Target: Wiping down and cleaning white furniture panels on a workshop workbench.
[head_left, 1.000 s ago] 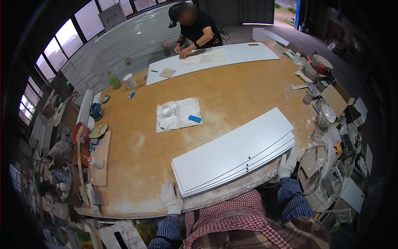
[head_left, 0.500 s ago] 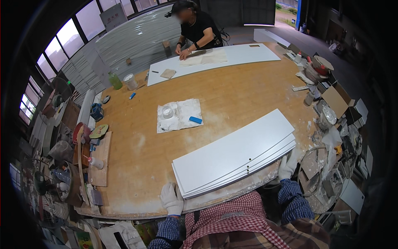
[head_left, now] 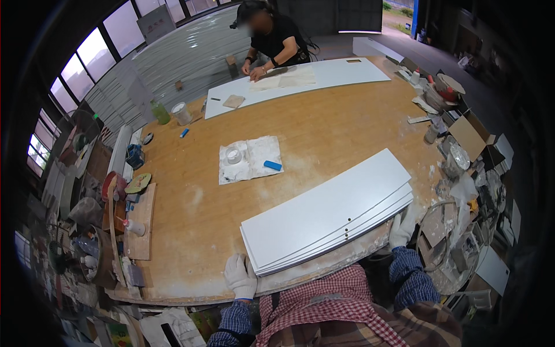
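Observation:
A fanned stack of white panels lies slantwise along the near edge of the table, with small dark holes showing near its front edges. Both my hands wear white knitted gloves. My left hand presses against the stack's near left corner, thumb side to the panels. At the opposite end, my right hand grips the right corner, its fingers partly hidden along the edge. The panels sit between the two hands, resting on the wooden table.
A white cloth with a small tub and a blue block lies mid-table. Across from me, a person works over a long white panel. A bottle on a board stands left. Cluttered containers line the right.
The view has shifted very slightly. My hands and the panels keep nearly the same places, and the person opposite has barely moved.

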A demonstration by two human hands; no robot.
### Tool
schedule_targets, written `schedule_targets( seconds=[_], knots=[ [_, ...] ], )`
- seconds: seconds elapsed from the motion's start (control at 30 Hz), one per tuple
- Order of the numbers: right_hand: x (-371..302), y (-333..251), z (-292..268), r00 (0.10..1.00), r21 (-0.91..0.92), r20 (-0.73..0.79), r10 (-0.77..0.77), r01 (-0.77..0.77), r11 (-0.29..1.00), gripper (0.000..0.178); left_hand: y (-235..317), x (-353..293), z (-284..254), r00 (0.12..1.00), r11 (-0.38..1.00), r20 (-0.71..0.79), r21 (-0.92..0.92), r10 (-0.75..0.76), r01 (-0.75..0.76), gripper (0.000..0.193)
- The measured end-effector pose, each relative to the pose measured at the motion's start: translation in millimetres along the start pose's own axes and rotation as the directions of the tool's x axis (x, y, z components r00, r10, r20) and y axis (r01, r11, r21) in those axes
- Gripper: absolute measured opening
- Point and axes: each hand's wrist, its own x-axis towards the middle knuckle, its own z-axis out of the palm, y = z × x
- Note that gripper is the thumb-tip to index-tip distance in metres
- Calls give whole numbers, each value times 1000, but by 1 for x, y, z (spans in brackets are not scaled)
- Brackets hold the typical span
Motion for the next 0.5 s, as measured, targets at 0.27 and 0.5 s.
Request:
schedule_targets(
  seconds=[0.27, 0.5],
  knots=[
    [4, -9, -4, 999, 15, 23, 26, -26, 1000, 62, -3, -3, 5, 1000, 1000, -27, 7, 6, -6, 28],
    [4, -13, -7, 998, 45, 47, 41, -43, 998, 62, 5, 9, -8, 999, 1000, -35, -8, 19, -19, 21]
  ],
)
